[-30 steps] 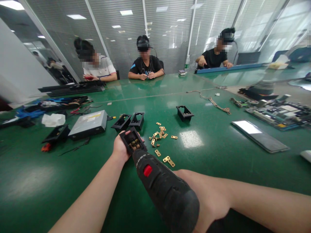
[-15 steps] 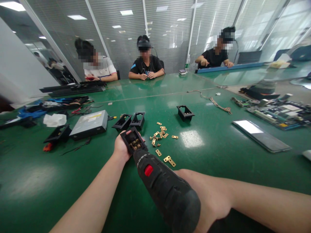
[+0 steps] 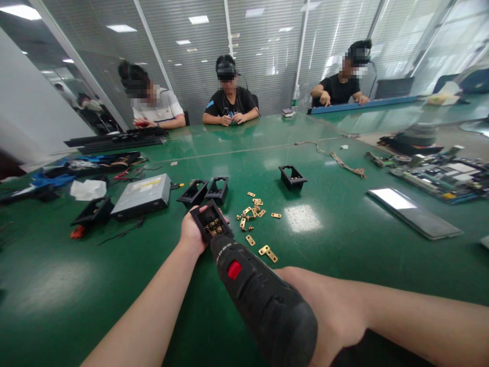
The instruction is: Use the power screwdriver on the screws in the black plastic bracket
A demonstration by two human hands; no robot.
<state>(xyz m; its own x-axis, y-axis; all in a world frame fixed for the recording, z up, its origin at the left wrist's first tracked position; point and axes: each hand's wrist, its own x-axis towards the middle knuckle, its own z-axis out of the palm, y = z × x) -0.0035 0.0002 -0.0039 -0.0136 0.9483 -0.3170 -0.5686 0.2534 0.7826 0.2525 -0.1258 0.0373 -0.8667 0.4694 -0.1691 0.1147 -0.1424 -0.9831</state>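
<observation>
Nearest the camera, the right hand (image 3: 336, 311) wraps around the grip of a black electric screwdriver (image 3: 260, 300) with a red switch, its fingers closed on the handle and mostly hidden behind the tool's body. The tool's nose points forward and down into a small black plastic housing (image 3: 210, 223), which the left hand (image 3: 190, 232) holds tilted just above the green surface (image 3: 57, 285), fingers curled shut around its near side. Inside the housing several brass contacts and screws show, so it looks only partly worked; whether the bit is seated on a screw cannot be told, since the tool covers it. Just to the right of the housing lies a loose scatter of brass plates (image 3: 254, 211) and small screws, apart from any housing. Beyond the left hand two more black housings (image 3: 206, 191) sit side by side and look hollow, a third (image 3: 292, 177) stands further right, and a fourth (image 3: 92, 211) lies to the left beside a grey optical drive (image 3: 142, 195). To the right rest a flat grey panel (image 3: 414, 213) and circuit boards (image 3: 439, 176). At the far edge three other people (image 3: 229, 102) sit with their own hands at work.
</observation>
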